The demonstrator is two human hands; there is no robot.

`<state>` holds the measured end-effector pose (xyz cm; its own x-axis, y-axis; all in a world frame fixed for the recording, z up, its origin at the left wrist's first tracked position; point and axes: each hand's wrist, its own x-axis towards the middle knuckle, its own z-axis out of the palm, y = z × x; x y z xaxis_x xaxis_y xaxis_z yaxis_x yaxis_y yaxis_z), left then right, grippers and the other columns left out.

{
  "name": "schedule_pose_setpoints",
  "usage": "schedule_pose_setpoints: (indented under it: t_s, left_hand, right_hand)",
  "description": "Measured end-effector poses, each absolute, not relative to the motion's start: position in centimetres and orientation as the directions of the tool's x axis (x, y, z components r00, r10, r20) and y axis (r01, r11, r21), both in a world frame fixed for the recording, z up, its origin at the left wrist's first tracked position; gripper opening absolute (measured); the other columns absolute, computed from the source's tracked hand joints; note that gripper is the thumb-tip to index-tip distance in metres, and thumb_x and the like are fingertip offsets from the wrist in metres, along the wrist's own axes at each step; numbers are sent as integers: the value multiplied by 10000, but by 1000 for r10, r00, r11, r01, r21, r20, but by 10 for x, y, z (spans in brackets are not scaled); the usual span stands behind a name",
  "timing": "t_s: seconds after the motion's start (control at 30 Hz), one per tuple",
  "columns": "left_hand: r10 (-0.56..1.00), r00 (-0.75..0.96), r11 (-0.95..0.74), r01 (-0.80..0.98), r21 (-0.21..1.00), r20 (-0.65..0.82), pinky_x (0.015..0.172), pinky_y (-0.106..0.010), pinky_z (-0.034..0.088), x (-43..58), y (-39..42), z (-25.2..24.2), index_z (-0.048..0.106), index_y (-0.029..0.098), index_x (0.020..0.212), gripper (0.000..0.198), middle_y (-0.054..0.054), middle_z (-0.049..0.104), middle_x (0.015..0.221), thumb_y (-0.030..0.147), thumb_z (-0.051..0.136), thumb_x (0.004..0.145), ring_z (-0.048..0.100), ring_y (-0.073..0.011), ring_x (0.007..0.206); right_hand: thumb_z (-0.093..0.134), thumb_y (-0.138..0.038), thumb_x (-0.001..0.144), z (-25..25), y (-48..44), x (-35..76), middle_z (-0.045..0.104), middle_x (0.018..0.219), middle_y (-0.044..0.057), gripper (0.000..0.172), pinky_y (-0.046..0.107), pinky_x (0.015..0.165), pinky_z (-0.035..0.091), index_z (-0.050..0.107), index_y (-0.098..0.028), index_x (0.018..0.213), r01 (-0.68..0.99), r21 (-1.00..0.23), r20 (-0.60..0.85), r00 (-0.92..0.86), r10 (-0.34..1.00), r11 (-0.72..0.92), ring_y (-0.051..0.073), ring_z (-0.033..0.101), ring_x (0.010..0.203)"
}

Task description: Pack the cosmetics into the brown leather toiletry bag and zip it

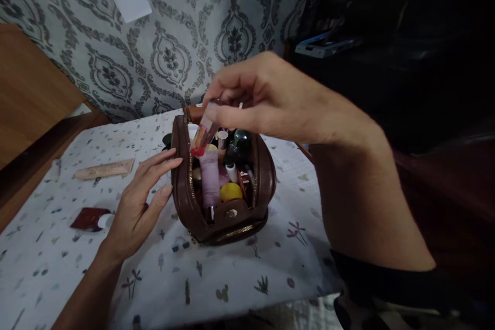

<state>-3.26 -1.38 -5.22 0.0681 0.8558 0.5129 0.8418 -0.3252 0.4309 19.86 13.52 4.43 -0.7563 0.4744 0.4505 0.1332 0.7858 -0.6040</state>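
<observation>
A brown toiletry bag (181, 185) stands unzipped in the middle of the table, filled with cosmetics. Above its opening, my right hand (255, 98) pinches a small clear tube with red at its lower end, which looks like a lip gloss (203, 134). My left hand (143, 196) rests its outstretched fingertips at the bag's left side and holds nothing. Inside the bag lie a pale purple tube (211, 178), a yellow round lid (231, 192), a white-capped small bottle (231, 171) and a dark green jar (242, 139). Items deeper down are hidden.
Left of the bag, a beige tube (104, 169) and a dark red bottle with a white cap (89, 219) lie on the patterned tablecloth (224, 268). A wooden cabinet (34, 98) stands at the far left. Patterned wallpaper (170, 56) covers the wall behind.
</observation>
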Motion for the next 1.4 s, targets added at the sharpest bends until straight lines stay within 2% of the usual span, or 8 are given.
schedule_pose_setpoints:
  t_s: [0.1, 0.2, 0.37, 0.53, 0.93, 1.1, 1.2, 1.4]
  left_hand:
    - [844, 64, -331, 843, 425, 532, 1180, -380, 422, -34, -14, -55, 606, 318, 1368, 341, -31, 561, 1514, 335, 479, 1052, 511, -221, 1417]
    - [830, 59, -336, 846, 414, 554, 1168, -381, 433, -35, -15, -57, 607, 315, 1363, 336, -30, 569, 1507, 325, 484, 1050, 528, -220, 1400]
    - [816, 56, -345, 845, 408, 575, 1143, -399, 460, -35, -14, -60, 612, 307, 1354, 338, -43, 585, 1492, 320, 468, 1049, 539, -231, 1386]
    - [806, 47, -364, 826, 431, 590, 1162, -396, 440, -34, -12, -63, 607, 316, 1355, 340, -42, 583, 1490, 290, 462, 1048, 541, -223, 1384]
    - [803, 57, -375, 822, 429, 593, 1185, -370, 425, -37, -14, -68, 571, 338, 1394, 371, -19, 562, 1512, 260, 455, 1050, 514, -198, 1413]
    - [815, 41, -352, 827, 438, 578, 1188, -420, 435, -40, -15, -71, 578, 325, 1391, 366, -38, 558, 1519, 291, 454, 1048, 511, -234, 1421]
    - [815, 44, -352, 829, 434, 578, 1193, -409, 428, -41, -16, -71, 572, 333, 1399, 371, -30, 553, 1524, 290, 453, 1050, 502, -227, 1429]
    - [813, 51, -363, 824, 435, 580, 1194, -360, 409, -41, -17, -72, 552, 356, 1423, 384, -7, 538, 1535, 286, 451, 1059, 490, -204, 1434]
  right_hand:
    - [636, -218, 946, 39, 136, 187, 693, 791, -15, 88, 245, 661, 409, 683, -182, 881, 165, -481, 431, -811, 396, 861, 119, 563, 724]
    - [607, -216, 971, 36, 138, 180, 656, 777, -30, 67, 243, 669, 381, 644, -183, 926, 199, -415, 421, -823, 382, 888, 115, 534, 732]
    - [615, -201, 961, 35, 148, 181, 615, 752, -41, 39, 245, 670, 352, 595, -186, 932, 173, -430, 402, -842, 359, 886, 114, 507, 744]
    - [626, -192, 941, 32, 156, 177, 626, 771, -50, 32, 246, 692, 357, 598, -209, 941, 235, -475, 333, -844, 420, 848, 117, 519, 761]
    - [633, -131, 913, 23, 161, 142, 636, 917, 17, 127, 273, 700, 332, 617, -174, 1032, 259, -320, 138, -939, 315, 911, 156, 534, 808]
    - [667, -109, 841, 22, 158, 138, 653, 940, 21, 124, 267, 670, 329, 635, -183, 937, 276, -311, 131, -935, 329, 910, 163, 559, 857]
    - [669, -77, 795, 18, 157, 135, 670, 915, 16, 153, 270, 653, 329, 668, -188, 900, 312, -304, 100, -929, 356, 900, 167, 582, 856]
    - [669, -82, 823, 8, 159, 127, 680, 935, 43, 191, 280, 699, 361, 687, -171, 991, 333, -191, 110, -928, 357, 923, 195, 625, 914]
